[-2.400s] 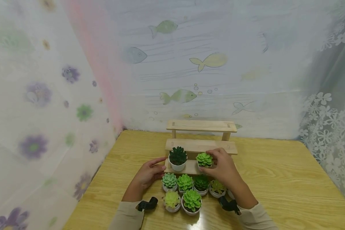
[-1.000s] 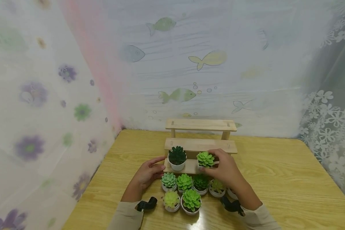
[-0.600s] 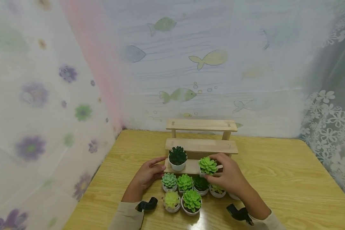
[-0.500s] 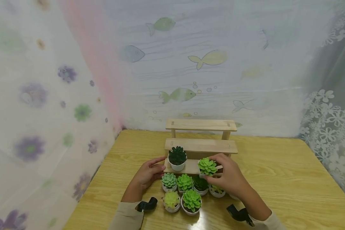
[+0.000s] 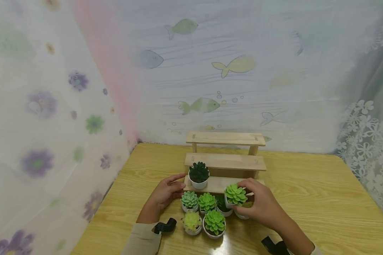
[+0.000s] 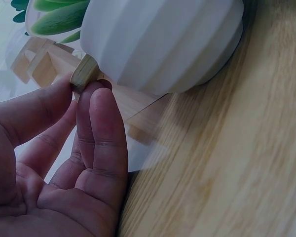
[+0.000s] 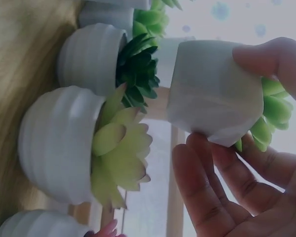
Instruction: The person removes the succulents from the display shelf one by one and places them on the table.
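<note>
My right hand (image 5: 258, 202) grips a bright green potted succulent (image 5: 235, 194) by its white faceted pot (image 7: 214, 91), thumb on one side and fingers on the other. It is off the shelf, above the front row of pots. My left hand (image 5: 166, 193) pinches the left end of the lowest step of a wooden tiered plant stand (image 5: 225, 162); the wrist view shows thumb and fingertips on the board's end (image 6: 85, 74). On that step stands a dark green succulent (image 5: 199, 174) in a white pot.
Several potted succulents stand on the wooden table before the stand, among them a pale green one (image 5: 189, 201), a yellow-green one (image 5: 192, 222) and a bright green one (image 5: 214, 223). A yellowish one (image 7: 123, 153) sits under the right hand. Behind is a fish-patterned curtain (image 5: 236, 81).
My right hand has lifted the bright green succulent off the lowest step and carried it toward me and to the right. The left hand stays at the stand's end.
</note>
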Tool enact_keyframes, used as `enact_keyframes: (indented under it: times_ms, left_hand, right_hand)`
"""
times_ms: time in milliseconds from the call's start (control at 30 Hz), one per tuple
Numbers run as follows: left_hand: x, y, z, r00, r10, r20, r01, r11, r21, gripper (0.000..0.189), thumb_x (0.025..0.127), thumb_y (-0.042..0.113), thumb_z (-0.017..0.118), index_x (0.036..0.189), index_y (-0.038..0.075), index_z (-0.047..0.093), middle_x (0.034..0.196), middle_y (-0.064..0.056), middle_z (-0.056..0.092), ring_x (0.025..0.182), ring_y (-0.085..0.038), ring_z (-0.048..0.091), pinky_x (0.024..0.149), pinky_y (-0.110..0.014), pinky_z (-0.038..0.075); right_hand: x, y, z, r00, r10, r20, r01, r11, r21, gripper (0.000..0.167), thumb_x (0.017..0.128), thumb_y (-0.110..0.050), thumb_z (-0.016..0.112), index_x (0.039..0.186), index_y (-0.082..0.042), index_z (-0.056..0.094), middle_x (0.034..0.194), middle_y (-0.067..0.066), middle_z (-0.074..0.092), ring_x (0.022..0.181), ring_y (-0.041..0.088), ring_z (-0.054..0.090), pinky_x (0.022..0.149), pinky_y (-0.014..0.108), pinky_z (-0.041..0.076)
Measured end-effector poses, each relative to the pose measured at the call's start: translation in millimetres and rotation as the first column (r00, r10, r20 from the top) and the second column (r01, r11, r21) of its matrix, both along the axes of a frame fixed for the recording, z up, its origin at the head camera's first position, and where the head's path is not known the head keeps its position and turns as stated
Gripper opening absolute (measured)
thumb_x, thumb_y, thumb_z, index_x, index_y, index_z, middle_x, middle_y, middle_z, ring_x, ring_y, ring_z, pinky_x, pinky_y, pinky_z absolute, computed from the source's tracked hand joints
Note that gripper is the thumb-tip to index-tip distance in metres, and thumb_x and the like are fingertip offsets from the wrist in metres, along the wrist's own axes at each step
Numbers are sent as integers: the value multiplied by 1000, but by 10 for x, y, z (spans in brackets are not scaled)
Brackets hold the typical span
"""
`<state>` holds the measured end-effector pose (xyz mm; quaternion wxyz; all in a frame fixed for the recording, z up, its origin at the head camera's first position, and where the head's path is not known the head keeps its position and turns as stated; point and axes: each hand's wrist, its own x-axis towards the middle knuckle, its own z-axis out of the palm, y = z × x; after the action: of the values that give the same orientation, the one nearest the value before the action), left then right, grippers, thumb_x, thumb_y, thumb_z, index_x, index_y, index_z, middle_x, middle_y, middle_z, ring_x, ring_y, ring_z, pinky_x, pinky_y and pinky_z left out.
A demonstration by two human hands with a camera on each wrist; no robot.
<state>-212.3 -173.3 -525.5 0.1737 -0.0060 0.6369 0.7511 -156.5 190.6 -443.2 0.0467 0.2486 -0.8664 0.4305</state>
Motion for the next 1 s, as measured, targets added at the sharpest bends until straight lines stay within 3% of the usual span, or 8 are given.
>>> enact_keyframes:
  times_ms: [300,567,833,1000]
  left_hand:
    - [-2,-1,20,1000,4,-2,-4,1000,-8,57,100,7,68,154,6,49,97,1,74,81,-11,71,75,-29,61]
    - [11,2,16,1000,2,-3,-2,1000,-14,57,100,8,67,154,6,49,98,2,74,82,-11,71,75,-29,61]
    - [8,13,-15,1000,-10,-3,10,1000,-8,58,100,6,67,154,8,49,98,3,75,82,-12,71,76,-30,61]
    - [4,-3,-6,1000,0,-6,0,1000,-16,57,100,7,67,154,9,50,100,2,74,82,-11,71,76,-29,61]
  right_hand:
    - [105,78,0,999,20,-48,-19,999,26,52,75,-21,95,118,-30,67,111,-14,62,83,4,62,67,29,59]
    - [222,139,-12,999,32,14,-32,999,38,55,78,-28,94,125,-27,64,108,-10,62,82,2,63,64,28,59]
    - [357,209,-91,999,42,-1,-42,998,52,64,73,-16,95,130,-16,65,108,-10,65,81,1,61,64,27,59]
    - [378,224,-115,998,55,39,-57,997,52,65,74,-16,94,132,-16,64,115,-9,66,83,2,64,66,27,59]
